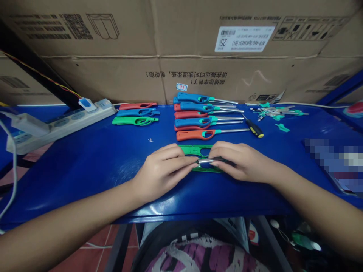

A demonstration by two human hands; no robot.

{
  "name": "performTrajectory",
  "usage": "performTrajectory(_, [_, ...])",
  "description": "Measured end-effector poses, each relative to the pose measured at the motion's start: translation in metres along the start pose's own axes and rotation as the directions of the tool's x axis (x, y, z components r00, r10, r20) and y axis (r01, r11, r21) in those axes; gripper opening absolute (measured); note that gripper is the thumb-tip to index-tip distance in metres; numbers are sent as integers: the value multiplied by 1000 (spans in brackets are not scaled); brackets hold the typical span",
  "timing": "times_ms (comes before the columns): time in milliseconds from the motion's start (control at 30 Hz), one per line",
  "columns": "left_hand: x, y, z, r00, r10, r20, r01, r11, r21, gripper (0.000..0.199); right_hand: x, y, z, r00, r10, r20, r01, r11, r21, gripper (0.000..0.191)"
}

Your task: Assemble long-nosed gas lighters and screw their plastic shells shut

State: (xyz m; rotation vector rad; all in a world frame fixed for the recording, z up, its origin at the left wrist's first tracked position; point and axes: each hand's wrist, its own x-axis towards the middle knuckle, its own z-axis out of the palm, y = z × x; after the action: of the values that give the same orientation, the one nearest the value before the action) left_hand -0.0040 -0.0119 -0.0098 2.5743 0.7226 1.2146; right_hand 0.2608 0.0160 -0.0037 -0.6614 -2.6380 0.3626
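My left hand (163,168) and my right hand (241,160) meet over the table's front middle. Between their fingertips lies a short shiny metal tube (204,161), pinched at both ends. Its left end looks dark, and something dark shows under my right fingers, too covered to name. Just beneath the hands rest two green lighter casing halves (195,149), partly hidden by my fingers. Beyond them, several blue, red and orange long-nosed lighters (195,135) lie in a row, metal nozzles pointing right. A black and yellow screwdriver (254,128) lies by the nozzle tips.
Red, blue and green lighter casings (132,121) lie back left, beside a white power strip (68,122) with plugs. Tiny metal bits (150,140) sit nearby. A pile of teal and metal parts (279,112) is back right. Cardboard (113,79) walls the blue table's (93,166) rear.
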Motion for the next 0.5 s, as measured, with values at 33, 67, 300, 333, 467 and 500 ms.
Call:
performTrajectory(33, [0, 0, 0, 1000, 0, -1, 0, 1000, -1, 16, 0, 0, 0, 1000, -4, 0, 4, 1000, -13, 13])
performTrajectory(67, [0, 0, 0, 1000, -4, -2, 4, 1000, -3, 16, 0, 0, -1, 1000, -7, -5, 7, 1000, -26, 14])
performTrajectory(300, [-1, -1, 1, 1000, -29, -12, 29, 999, -22, 16, 0, -1, -2, 1000, 17, 20, -17, 1000, 7, 17])
performTrajectory(333, [0, -1, 1, 1000, -26, -7, 26, 1000, -18, 16, 1, -1, -2, 999, 19, 29, -20, 1000, 7, 19])
performTrajectory(467, [0, -2, 0, 1000, -9, 6, 9, 1000, 1, 16, 2, 1, 0, 998, 21, 58, -21, 1000, -12, 22])
performTrajectory(500, [-1, -2, 0, 1000, -5, 7, 5, 1000, 2, 16, 2, 1, 1, 998, 21, 63, -20, 1000, -15, 23])
